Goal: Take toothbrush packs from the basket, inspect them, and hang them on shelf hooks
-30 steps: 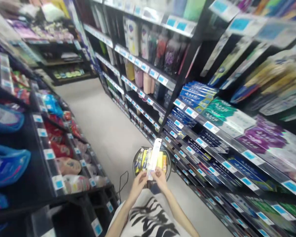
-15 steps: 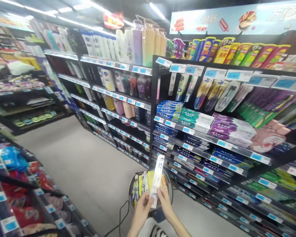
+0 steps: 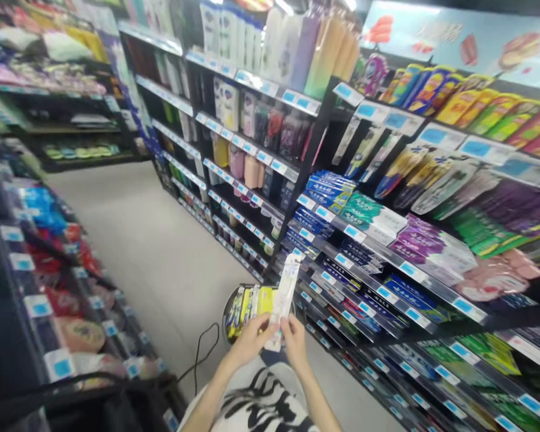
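A packaged toothbrush (image 3: 285,287) in a long white pack slants upward in front of me, its hanging tab at the far end. My left hand (image 3: 254,333) pinches its lower left edge. On the opposite edge, my right hand (image 3: 293,336) grips the same pack with thumb and fingers. Below and beyond the hands stands a round container (image 3: 225,314), partly hidden by the pack and my arms. It holds several packaged toothbrushes (image 3: 243,306) and a yellow pack (image 3: 264,298).
Toothpaste boxes (image 3: 364,209) and hanging toothbrushes (image 3: 402,170) fill the shelves on the right. Bottles (image 3: 292,51) line the shelves ahead. A low display with red packages (image 3: 63,300) stands at left. A black cable (image 3: 197,351) lies on the grey floor (image 3: 153,240).
My view has tilted downward and turned left, so the shelves sit further right in the picture. Both hands still hold the toothbrush pack, now showing more of its printed face.
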A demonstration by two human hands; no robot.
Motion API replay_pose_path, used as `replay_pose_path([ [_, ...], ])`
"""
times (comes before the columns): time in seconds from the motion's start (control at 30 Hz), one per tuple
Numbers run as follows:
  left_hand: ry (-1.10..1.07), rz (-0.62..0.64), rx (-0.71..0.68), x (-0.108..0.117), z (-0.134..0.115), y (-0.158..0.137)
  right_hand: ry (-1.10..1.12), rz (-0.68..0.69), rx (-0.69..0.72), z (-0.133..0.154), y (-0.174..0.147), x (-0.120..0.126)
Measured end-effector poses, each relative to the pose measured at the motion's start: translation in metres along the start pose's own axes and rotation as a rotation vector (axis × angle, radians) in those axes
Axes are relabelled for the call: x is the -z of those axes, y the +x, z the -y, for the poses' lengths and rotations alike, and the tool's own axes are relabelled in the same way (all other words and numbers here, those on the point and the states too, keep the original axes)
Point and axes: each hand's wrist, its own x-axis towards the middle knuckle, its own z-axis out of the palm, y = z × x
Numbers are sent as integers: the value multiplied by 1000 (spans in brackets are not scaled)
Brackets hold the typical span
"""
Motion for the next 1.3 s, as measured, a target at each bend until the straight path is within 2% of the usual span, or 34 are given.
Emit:
replay_pose_path([
  [0.1,12,-41,-6,-2,1,-1,-2,16,1,4,2,0],
  [0.27,-127,-134,25,-1,4,-2,14,215,-33,5,0,-3],
  [0.33,-195,-143,47,1,4,-3,45,244,-76,6,-2,-6],
  [0.7,-250,-63,1,7,6,-8,57,223,-117,10,-1,-7],
  [0.93,-142,-132,-19,10,6,-6,31,175,-109,1,0,-14],
  [1.3,-38,-217,-23,12,9,-6,-27,202,-74,-2,0,-17],
])
